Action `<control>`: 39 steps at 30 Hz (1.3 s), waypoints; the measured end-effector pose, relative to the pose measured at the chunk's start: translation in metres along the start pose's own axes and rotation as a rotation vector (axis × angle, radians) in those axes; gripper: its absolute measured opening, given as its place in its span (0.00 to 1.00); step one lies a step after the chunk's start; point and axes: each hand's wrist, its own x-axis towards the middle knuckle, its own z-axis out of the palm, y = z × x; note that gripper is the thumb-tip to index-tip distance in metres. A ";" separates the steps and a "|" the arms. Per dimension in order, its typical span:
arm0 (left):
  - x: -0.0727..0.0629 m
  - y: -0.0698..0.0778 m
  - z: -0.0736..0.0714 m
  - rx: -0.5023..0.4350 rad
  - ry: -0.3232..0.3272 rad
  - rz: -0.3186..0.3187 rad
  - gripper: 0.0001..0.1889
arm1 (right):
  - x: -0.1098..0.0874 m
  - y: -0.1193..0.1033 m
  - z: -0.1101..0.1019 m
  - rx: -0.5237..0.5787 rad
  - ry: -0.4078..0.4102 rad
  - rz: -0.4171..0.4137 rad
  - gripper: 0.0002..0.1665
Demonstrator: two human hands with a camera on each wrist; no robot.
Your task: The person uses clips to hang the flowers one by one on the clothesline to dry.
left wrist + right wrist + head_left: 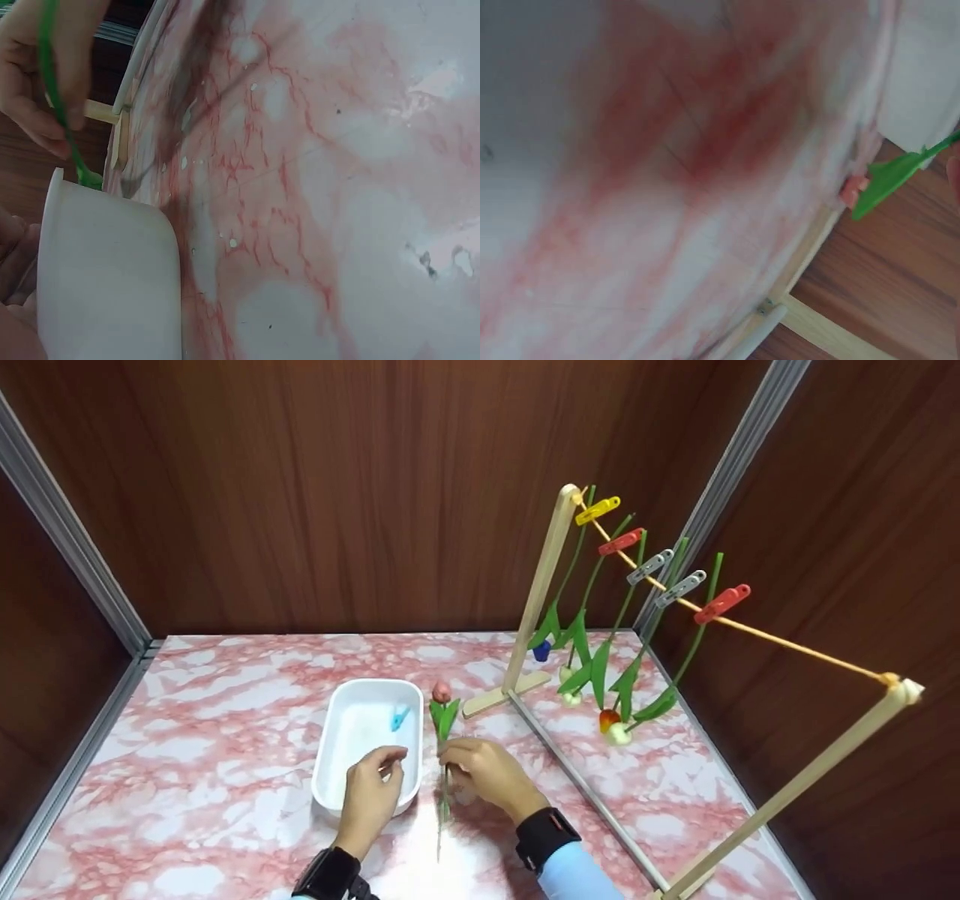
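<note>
In the head view, a pink artificial tulip [445, 718] with green leaves points its bloom toward the back wall. My right hand [489, 774] pinches its stem below the leaves, just right of a white plastic tub [328, 739]. Inside the tub lies a light blue clothespin [398, 718]. Over the tub's near part hovers my left hand [373, 787], fingers loosely bent with nothing in them. The left wrist view catches the green stem [46, 67] beside the tub's wall [112, 270]. Tulip leaves [889, 182] and bloom appear at the right edge of the right wrist view.
A wooden rack [541, 592] stands at the right, with a cord [802, 646] strung between its posts. Several tulips hang bloom-down from it by yellow, red [722, 604] and grey clothespins. A metal bar [592, 791] joins the rack's feet. Brown panels enclose the marbled table [217, 720].
</note>
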 end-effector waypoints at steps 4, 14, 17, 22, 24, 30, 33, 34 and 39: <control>0.000 0.006 0.000 0.020 0.003 0.050 0.11 | 0.007 -0.001 -0.012 0.057 0.108 0.039 0.10; 0.012 0.039 0.004 -0.001 -0.030 0.188 0.14 | 0.029 -0.006 -0.043 0.251 0.312 0.069 0.17; 0.016 0.048 0.005 -0.029 -0.042 0.200 0.15 | 0.035 -0.009 -0.054 0.284 0.341 0.091 0.17; 0.020 0.059 0.005 -0.065 -0.039 0.226 0.16 | 0.042 -0.017 -0.066 0.284 0.370 0.105 0.14; 0.021 0.063 0.006 -0.077 -0.049 0.237 0.17 | 0.045 -0.022 -0.070 0.287 0.364 0.083 0.13; 0.020 0.071 0.005 -0.136 -0.045 0.233 0.15 | 0.057 -0.042 -0.083 0.272 0.355 0.015 0.11; 0.019 0.077 0.003 -0.184 -0.015 0.235 0.13 | 0.066 -0.050 -0.092 0.336 0.349 0.019 0.08; 0.019 0.079 0.003 -0.197 0.000 0.234 0.12 | 0.069 -0.051 -0.094 0.368 0.345 0.031 0.07; 0.017 0.085 0.002 -0.264 0.056 0.177 0.07 | 0.077 -0.051 -0.097 0.539 0.317 0.127 0.08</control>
